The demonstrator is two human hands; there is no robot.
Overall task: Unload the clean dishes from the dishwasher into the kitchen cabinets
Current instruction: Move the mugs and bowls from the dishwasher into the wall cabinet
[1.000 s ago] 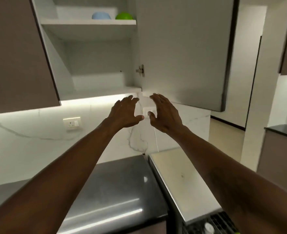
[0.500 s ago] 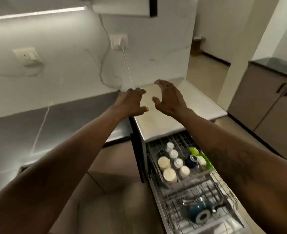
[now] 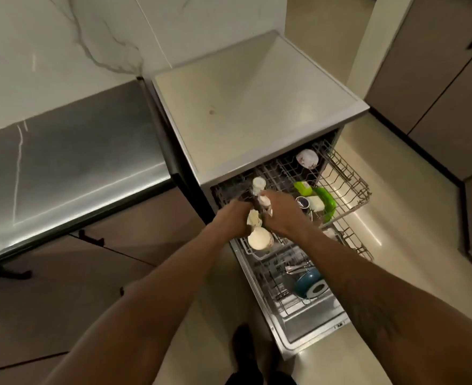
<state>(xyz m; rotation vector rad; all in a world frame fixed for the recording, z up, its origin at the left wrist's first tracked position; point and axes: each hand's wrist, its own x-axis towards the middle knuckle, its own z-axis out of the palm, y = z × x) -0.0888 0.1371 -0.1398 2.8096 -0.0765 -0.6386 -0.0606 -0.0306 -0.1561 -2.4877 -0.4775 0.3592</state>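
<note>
The dishwasher's upper rack (image 3: 350, 177) is pulled out and holds several cream cups upside down. My left hand (image 3: 233, 218) reaches into its left side, fingers curled round a cream cup (image 3: 253, 218). Right beside it, my right hand (image 3: 283, 213) curls over another cream cup (image 3: 264, 201). A third cream cup (image 3: 259, 239) stands just in front of both hands, and one more (image 3: 258, 183) behind them. The cupboards are out of view.
Green plastic pieces (image 3: 326, 202), a dark mug (image 3: 302, 202) and a patterned bowl (image 3: 307, 159) sit further right in the rack. A teal bowl (image 3: 308, 284) and cutlery lie in the lower rack over the open door (image 3: 312, 326). A steel counter (image 3: 62, 151) lies left.
My view dropped from the open wall cupboard to the dishwasher. Both hands came down from in front of the cupboard into the upper rack and closed on cups.
</note>
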